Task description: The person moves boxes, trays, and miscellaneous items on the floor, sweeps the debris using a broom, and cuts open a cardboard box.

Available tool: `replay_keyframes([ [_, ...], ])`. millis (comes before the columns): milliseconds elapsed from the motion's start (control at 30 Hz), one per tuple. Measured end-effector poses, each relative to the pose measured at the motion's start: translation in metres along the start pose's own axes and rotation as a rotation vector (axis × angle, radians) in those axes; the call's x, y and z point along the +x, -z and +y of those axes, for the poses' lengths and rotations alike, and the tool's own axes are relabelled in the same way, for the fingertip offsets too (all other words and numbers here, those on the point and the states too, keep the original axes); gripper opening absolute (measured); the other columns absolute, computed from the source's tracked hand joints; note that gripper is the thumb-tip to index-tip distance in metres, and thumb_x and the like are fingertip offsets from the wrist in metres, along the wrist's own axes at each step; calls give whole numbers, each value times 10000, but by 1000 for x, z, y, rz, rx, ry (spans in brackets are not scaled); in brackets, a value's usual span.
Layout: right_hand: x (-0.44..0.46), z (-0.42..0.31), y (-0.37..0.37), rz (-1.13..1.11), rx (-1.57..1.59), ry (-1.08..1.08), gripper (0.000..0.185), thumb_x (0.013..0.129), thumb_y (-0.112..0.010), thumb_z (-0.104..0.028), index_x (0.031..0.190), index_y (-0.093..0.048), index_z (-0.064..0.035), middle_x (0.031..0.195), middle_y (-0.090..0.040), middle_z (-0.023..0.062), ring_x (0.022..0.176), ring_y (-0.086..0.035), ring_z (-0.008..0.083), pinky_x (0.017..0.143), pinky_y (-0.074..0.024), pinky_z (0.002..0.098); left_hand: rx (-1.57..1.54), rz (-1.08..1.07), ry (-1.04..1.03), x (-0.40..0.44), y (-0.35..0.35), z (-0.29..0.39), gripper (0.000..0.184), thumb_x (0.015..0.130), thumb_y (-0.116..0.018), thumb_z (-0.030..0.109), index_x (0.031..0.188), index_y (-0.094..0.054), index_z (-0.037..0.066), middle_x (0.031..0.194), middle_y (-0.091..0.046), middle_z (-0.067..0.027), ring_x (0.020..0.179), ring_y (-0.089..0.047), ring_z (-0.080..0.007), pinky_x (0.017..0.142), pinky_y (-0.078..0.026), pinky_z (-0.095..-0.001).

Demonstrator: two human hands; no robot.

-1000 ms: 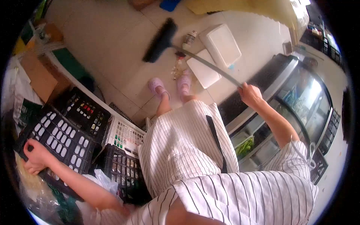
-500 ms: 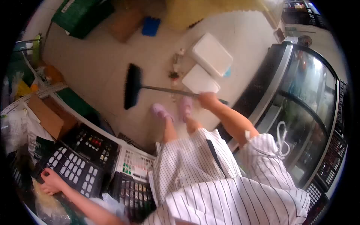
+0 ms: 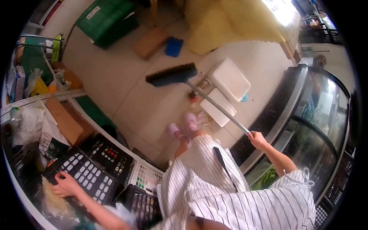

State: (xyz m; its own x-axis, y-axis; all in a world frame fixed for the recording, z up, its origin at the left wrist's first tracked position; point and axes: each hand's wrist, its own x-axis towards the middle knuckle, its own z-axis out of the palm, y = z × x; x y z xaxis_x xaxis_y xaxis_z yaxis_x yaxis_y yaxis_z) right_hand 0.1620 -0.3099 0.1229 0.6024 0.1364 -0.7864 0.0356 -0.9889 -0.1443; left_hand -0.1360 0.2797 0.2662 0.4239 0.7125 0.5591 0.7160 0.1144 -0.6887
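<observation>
My right hand [image 3: 257, 140] is closed around the end of a broom's long metal handle. The broom [image 3: 172, 75] has a blue head with dark bristles, held raised over the floor with the bristles turned away from me. At lower left, my left hand [image 3: 66, 185] has its fingers curled on the rim of a black plastic crate [image 3: 86, 173]. A clear plastic bag [image 3: 57, 205] with pale contents lies right beside that hand.
Two white foam lids [image 3: 230, 79] and small litter [image 3: 193, 96] lie on the floor. Beyond are a blue dustpan-like piece [image 3: 174, 46], a cardboard piece [image 3: 150, 43] and a green box [image 3: 107, 21]. A glass-fronted display cooler [image 3: 312, 126] stands at right, shelves at left.
The broom has swung round, its head going from upright at the left to crosswise and further away. My right hand has moved right and back towards me. My left hand stays at the crate.
</observation>
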Motion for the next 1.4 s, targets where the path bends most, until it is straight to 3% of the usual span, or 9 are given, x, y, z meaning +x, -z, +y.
replay_keyframes([
  [100,11,-20,-9,-162,444,-161,346,793,-376,-295,671,-490,8,468,-430,27,426,-429,92,404,-345,241,191,-26,-230,-19,-30,-20,422,776,-336,378,1047,-409,63,1052,-380,-159,966,-376,-301,759,-342,-390],
  [200,37,-32,-10,-55,492,-140,358,783,-382,-309,682,-489,18,487,-467,86,432,-458,197,434,-368,298,117,184,-391,-29,-74,-38,491,795,-292,379,1158,-274,48,1094,-356,-158,1016,-349,-290,771,-345,-385],
  [400,152,-96,15,358,-21,-32,309,784,-357,-285,734,-453,5,614,-494,237,596,-480,402,543,-382,445,-193,-172,-313,-4,5,53,400,766,-406,326,1057,-414,53,1086,-380,-122,963,-402,-250,757,-359,-374],
  [600,237,-89,33,202,-123,-140,355,807,-283,-316,759,-453,-9,672,-518,229,656,-496,392,576,-394,462,-511,-877,-498,7,109,241,381,720,-510,247,1038,-437,51,1129,-356,-122,1009,-360,-253,824,-305,-369],
  [833,216,-88,72,32,-156,-545,316,744,-403,-288,923,-395,-28,819,-515,220,786,-503,343,698,-391,419,-760,-1026,-704,-49,71,275,415,687,-542,209,1042,-427,28,1135,-340,-167,1053,-303,-290,866,-256,-377],
  [933,213,-98,92,328,-345,-396,284,689,-401,-119,958,-394,-29,809,-516,184,742,-522,317,595,-422,385,-813,-1133,-526,-59,52,303,443,657,-572,205,1030,-430,11,1097,-364,-197,1034,-307,-318,864,-254,-380],
  [1267,157,-197,118,113,287,-639,484,700,-496,-345,1097,-341,-117,883,-530,153,841,-503,286,691,-405,370,-1275,-647,-717,67,18,357,414,678,-522,216,965,-431,-68,925,-472,-224,856,-439,-363,749,-352,-400],
  [1367,147,-196,116,209,361,-557,476,693,-497,-295,1100,-328,-115,858,-526,172,825,-499,298,684,-401,383,-1070,-973,-656,100,8,361,333,689,-487,198,926,-472,-36,882,-500,-203,811,-457,-373,692,-386,-405],
  [1400,146,-199,115,270,353,-519,442,695,-488,-271,1080,-346,-109,842,-526,178,799,-504,306,672,-401,392,-976,-597,-921,92,-29,363,230,678,-484,209,813,-516,26,789,-512,-140,706,-478,-288,589,-393,-362],
])
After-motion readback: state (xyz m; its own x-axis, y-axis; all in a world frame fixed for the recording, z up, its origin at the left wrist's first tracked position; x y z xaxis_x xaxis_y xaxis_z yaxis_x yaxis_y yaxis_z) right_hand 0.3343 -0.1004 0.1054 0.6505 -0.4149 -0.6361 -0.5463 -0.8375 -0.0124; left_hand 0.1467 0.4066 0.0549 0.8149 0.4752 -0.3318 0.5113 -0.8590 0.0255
